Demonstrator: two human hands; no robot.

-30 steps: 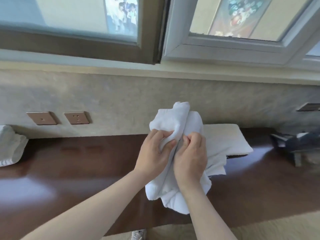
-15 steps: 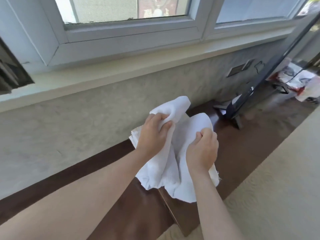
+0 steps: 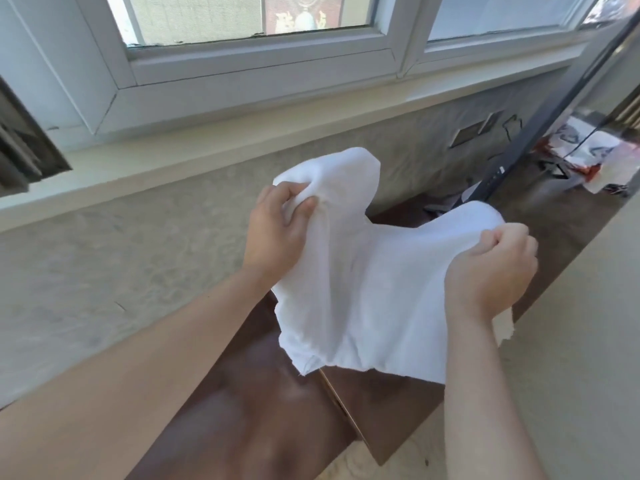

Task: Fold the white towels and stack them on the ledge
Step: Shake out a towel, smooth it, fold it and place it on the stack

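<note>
Beneath two white-framed windows [image 3: 242, 60] and a pale sill, a dark brown glossy wooden counter [image 3: 263, 410] runs along a mottled grey wall [image 3: 121, 258]. One white terry-cloth towel [image 3: 363, 289] hangs in the air above the counter, stretched between two bare hands and touching nothing else. The left hand [image 3: 277, 233] holds one upper corner, its grip pinching a bunch of cloth between thumb and curled fingers, with a rounded flap of towel standing up behind it. The right hand [image 3: 491, 268] holds the other upper corner, its grip curled tight around the fabric edge. The towel's lower edge sags loose and rumpled above the counter. At the far right, one thin black flat screen [image 3: 540, 123] leans on its stand, with crumpled white and red wrappers [image 3: 588, 157] beyond it. Two flat wall plates [image 3: 478, 129] sit on the wall near the screen.
</note>
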